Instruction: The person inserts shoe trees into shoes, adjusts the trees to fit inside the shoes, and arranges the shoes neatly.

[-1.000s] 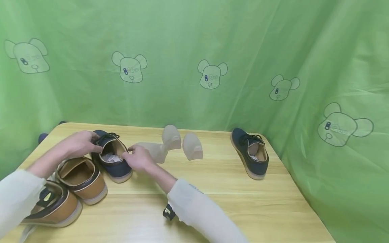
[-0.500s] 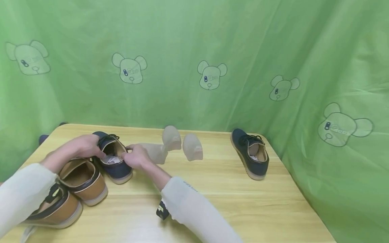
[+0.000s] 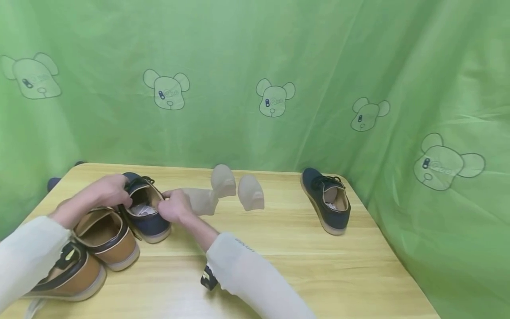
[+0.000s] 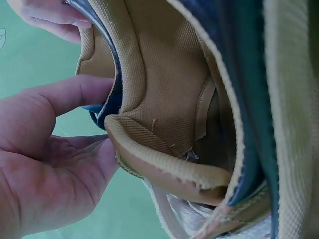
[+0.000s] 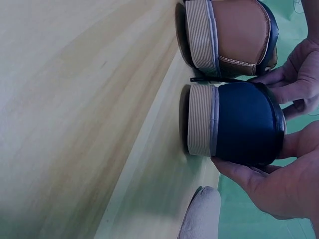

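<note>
A navy lace-up shoe (image 3: 149, 225) stands at the table's left, its heel towards me and crumpled white packing (image 3: 144, 210) in its opening. My left hand (image 3: 109, 190) pinches the left side of its collar; the left wrist view shows the thumb and a finger of this hand (image 4: 50, 159) at the shoe's rim. On the other side, my right hand (image 3: 175, 206) grips the collar, thumb at the inner edge. In the right wrist view the right hand (image 5: 289, 181) holds the navy heel (image 5: 249, 124) from the side. A black lace (image 5: 217, 79) hangs down between this shoe and its brown neighbour.
Two brown shoes (image 3: 125, 246) stand left of the navy one, close beside it. Several pale shoe-shaped inserts (image 3: 251, 192) lie at the back middle. Another navy shoe (image 3: 326, 199) is at the back right. Green cloth (image 3: 223, 128) encloses the table (image 3: 279, 248).
My left fingers went down into the shoe's opening, then back to its left collar edge. A lace end now dangles at its left side. The right hand stays on the collar with fingers curled closer.
</note>
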A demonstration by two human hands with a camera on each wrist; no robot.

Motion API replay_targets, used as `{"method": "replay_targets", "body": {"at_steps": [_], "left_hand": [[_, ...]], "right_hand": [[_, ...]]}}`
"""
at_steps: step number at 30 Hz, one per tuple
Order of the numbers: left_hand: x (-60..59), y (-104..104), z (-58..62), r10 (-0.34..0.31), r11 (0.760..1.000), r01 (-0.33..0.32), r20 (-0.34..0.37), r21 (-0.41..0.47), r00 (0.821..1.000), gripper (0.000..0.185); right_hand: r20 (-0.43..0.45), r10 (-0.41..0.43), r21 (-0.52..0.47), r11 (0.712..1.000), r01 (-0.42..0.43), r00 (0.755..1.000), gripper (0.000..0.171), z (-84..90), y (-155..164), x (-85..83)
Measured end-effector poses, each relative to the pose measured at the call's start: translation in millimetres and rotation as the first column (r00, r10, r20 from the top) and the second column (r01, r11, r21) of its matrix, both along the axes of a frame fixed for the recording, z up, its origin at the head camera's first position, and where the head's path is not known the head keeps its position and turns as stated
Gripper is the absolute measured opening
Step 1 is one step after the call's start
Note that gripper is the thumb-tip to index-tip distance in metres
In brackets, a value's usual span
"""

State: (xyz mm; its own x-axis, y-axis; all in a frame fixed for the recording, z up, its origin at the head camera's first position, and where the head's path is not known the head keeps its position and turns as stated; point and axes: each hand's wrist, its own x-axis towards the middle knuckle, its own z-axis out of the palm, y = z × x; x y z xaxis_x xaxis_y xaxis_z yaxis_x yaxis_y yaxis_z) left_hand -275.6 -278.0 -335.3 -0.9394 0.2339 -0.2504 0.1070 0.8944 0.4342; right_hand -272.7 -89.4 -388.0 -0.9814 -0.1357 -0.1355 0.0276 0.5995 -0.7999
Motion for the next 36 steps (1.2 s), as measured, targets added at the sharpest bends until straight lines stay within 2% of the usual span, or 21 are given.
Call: {"method": "replay_targets", "body": {"at_steps": [6, 12, 14, 20, 27, 32, 36], "left_hand": [[-0.3, -1, -0.8, -0.004, 1.0, 0.004, -0.055, -0.005, 0.998, 0.022], [-1.1, -1, -2.8, 0.02, 0.999, -0.017, -0.066, 0.041, 0.998, 0.061], [-0.2, -1, -3.1, 0.032, 0.998, -0.028, -0.072, 0.054, 0.997, 0.068], [4.2, 0, -0.6, 0.066, 0.992, -0.06, -0.056, 0.114, 0.996, 0.074], [8.0, 0, 10.6, 0.091, 0.986, -0.085, -0.035, 0.141, 0.995, 0.079], [12.3, 4, 17.5, 0.101, 0.984, -0.09, -0.062, 0.156, 0.993, 0.079], [14.5, 9, 24.2, 0.095, 0.981, -0.078, -0.089, 0.18, 0.992, 0.079]], "right_hand": [[-0.004, -0.033, -0.004, 0.999, 0.033, 0.999, 0.03, 1.7, -2, 2.8], [-0.005, -0.059, -0.003, 0.998, 0.059, 0.998, 0.025, 5.6, -1, 5.0], [-0.001, -0.069, -0.009, 0.998, 0.069, 0.998, 0.023, 7.7, 0, 5.8], [0.004, -0.083, -0.038, 0.996, 0.084, 0.997, 0.02, 13.2, 0, 8.0], [-0.009, -0.084, -0.06, 0.995, 0.083, 0.996, 0.024, 23.0, 2, 12.5], [-0.033, -0.078, -0.07, 0.995, 0.075, 0.996, 0.028, 34.3, 9, 14.9], [-0.074, -0.049, -0.029, 0.998, 0.047, 0.996, 0.035, 44.6, 17, 17.0]]}}
